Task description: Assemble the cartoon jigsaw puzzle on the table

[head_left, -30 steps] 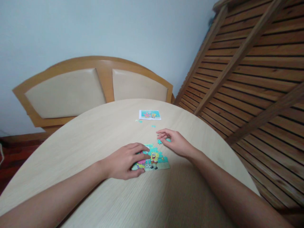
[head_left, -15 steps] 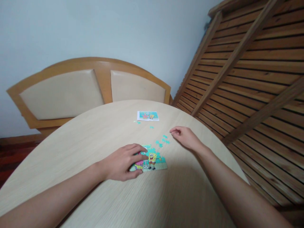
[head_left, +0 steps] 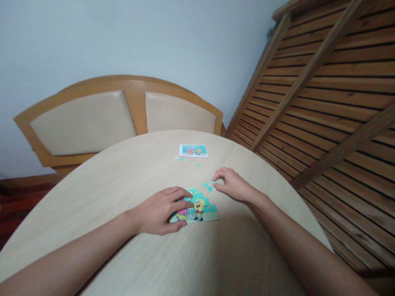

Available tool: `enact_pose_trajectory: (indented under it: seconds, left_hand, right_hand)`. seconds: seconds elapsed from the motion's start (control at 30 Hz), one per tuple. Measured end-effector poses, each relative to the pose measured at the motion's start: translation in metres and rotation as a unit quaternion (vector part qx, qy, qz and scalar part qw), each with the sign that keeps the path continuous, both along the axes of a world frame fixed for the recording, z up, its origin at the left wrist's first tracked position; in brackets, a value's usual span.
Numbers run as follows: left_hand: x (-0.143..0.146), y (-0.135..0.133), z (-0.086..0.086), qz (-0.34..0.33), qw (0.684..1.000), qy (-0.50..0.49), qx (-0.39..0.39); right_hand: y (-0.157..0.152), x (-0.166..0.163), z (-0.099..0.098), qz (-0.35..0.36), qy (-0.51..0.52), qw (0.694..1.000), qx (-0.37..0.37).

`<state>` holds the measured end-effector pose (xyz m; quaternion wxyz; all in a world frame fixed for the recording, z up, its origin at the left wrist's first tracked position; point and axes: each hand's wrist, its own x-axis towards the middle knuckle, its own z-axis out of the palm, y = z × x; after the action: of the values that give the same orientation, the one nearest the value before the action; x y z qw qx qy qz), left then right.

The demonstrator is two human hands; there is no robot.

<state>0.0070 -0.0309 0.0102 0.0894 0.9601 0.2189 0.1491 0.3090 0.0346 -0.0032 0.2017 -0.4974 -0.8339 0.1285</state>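
Note:
My left hand (head_left: 165, 210) lies with spread fingers over the left part of a partly assembled cartoon jigsaw puzzle (head_left: 206, 213), hiding some of its picture. A yellow square character shows to the right of my fingertips. My right hand (head_left: 233, 183) is above the puzzle's upper right, thumb and forefinger apart around loose turquoise puzzle pieces (head_left: 208, 187). Some of those pieces are covered by its fingers. I see nothing held between them.
A printed picture sheet (head_left: 194, 151) lies farther back on the round wooden table (head_left: 129, 172). Several stray puzzle pieces (head_left: 198, 165) lie in front of it. Beyond the table stand a padded headboard (head_left: 83, 123) and, on the right, a slatted wooden panel (head_left: 324, 123).
My right hand has moved left and slightly towards me, over the loose pieces, and its thumb and forefinger have parted. My left hand stays on the puzzle.

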Motion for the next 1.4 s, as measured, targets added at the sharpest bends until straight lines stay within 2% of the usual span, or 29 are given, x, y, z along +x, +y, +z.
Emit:
enact_pose_trajectory:
  seconds: [0.27,0.53,0.73,1.1,1.27,1.4]
  left_hand:
    - [0.0,0.0,0.0,0.001,1.0,-0.002,-0.002]
    - [0.001,-0.001,0.001,-0.001,1.0,-0.003,-0.001]
    - [0.0,0.001,-0.002,0.0,1.0,-0.005,0.0]
    - [0.0,0.001,-0.002,0.005,1.0,0.008,-0.005]
    - [0.0,0.001,-0.003,0.002,1.0,0.0,-0.002]
    - [0.0,0.0,-0.002,0.002,1.0,0.001,-0.002]
  right_hand:
    - [-0.011,-0.008,0.013,-0.015,-0.008,0.999,-0.028]
    - [-0.018,-0.025,0.011,0.046,0.163,0.984,-0.057]
    - [-0.025,-0.039,0.009,0.061,0.142,0.987,-0.052]
    - [-0.021,-0.038,0.001,0.067,0.127,0.989,-0.046]
    - [-0.022,-0.039,0.004,0.066,0.117,0.989,-0.054]
    - [-0.023,-0.041,0.006,0.065,0.084,0.994,-0.032]
